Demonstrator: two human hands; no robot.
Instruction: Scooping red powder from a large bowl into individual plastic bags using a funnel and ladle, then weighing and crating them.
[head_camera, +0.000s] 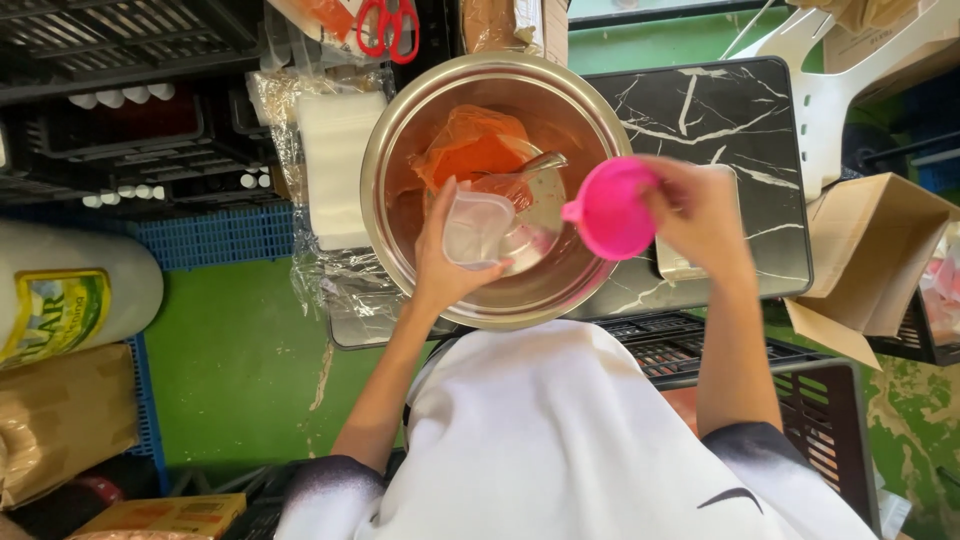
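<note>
Now my left hand (450, 262) grips a clear cup (478, 228) over the steel bowl (385, 150) of orange paste, while my right hand (700, 215), just right of it, pinches a pink funnel (612, 208), mouth facing me.

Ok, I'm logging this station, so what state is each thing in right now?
Left hand: grips a clear plastic container over the bowl.
Clear plastic container: open, looks empty.
Right hand: holds a pink funnel, tilted on its side.
Steel bowl: holds orange paste and a spoon.
Red scissors: closed.
</note>
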